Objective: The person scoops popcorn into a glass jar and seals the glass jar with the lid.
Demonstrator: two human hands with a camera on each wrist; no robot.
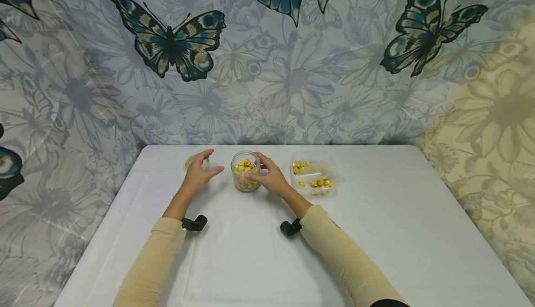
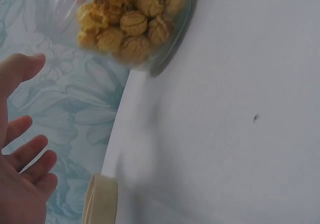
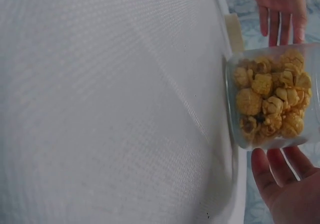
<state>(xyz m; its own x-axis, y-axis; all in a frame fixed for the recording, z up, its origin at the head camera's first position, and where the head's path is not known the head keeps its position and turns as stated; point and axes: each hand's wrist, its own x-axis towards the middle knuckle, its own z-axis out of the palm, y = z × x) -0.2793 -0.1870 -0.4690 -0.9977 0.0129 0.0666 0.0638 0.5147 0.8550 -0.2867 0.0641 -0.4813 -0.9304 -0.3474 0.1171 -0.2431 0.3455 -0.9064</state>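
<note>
A clear glass jar (image 1: 240, 184) of caramel popcorn (image 1: 245, 165) stands upright and lidless on the white table. My right hand (image 1: 272, 177) holds the jar from its right side, thumb across the front and fingers at the far side; in the right wrist view, fingertips touch the glass beside the popcorn (image 3: 272, 102). To the left, apart from the jar, my left hand (image 1: 198, 174) is raised with its fingers spread and nothing in them. Partly hidden behind it is a round cream lid (image 1: 190, 160), its edge (image 2: 102, 199) visible in the left wrist view.
Right of the jar sits a clear plastic tray (image 1: 311, 177) with compartments and some popcorn pieces in them. A white cloth covers the table (image 1: 251, 260), whose far edge meets a butterfly-patterned backdrop (image 1: 288, 88).
</note>
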